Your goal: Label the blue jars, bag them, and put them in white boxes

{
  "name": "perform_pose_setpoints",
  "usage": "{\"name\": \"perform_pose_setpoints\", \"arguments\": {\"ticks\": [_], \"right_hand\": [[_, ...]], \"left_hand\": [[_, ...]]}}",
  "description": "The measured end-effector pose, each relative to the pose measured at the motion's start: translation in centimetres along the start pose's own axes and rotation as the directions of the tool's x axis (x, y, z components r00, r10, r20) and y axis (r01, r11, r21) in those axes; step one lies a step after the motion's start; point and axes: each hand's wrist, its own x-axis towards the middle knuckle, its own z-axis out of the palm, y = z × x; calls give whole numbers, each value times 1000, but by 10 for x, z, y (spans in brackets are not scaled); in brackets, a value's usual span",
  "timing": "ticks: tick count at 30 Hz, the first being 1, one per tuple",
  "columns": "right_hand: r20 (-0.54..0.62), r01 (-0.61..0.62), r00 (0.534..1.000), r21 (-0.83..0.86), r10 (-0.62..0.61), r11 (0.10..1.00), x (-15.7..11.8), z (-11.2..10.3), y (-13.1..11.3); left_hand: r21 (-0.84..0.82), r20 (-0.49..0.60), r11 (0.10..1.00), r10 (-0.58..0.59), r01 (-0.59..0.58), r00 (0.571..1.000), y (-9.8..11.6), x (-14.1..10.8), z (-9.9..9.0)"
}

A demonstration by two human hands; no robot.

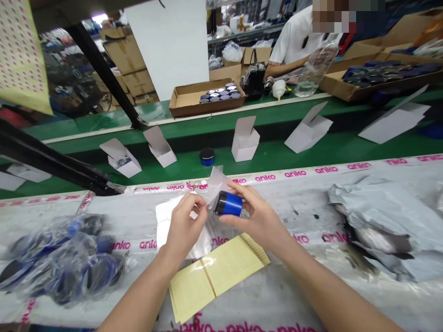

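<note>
Fingers of the left hand [182, 222] are pinched together, thumb against forefinger, on the edge of a clear plastic bag [217, 177]. The right hand [259, 216] is curved partly open, fingers above and thumb below, gripping a blue and black cylinder [233, 204]. The cylinder is held sideways at the centre of the scene, over a plastic-covered table [258, 295], its black end facing left toward the bag; whether that end is inside the bag, I cannot tell. Nearer lie yellow sheets [224, 267]. At left is a heap of blue and black pieces in clear wrapping [79, 260]; at right, a crumpled grey plastic bag [384, 203]. Beyond the table, a green surface [273, 150] carries a row of open white boxes [245, 146] and a dark-topped blue container [207, 157]. At far right, a co-worker's white sleeve [287, 41] shows.
</note>
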Motion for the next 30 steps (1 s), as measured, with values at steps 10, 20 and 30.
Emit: {"name": "perform_pose_setpoints", "arguments": {"ticks": [10, 20, 30], "right_hand": [[-108, -150, 979, 202, 174, 968, 4, 10, 15], [-47, -251, 938, 591, 343, 767, 3, 20, 6], [26, -284, 938, 627, 344, 726, 2, 20, 6]], "left_hand": [[-25, 194, 998, 59, -56, 979, -6, -10, 7], [35, 151, 998, -61, 56, 987, -4, -19, 22], [-178, -170, 981, 52, -82, 984, -14, -4, 13]]}}
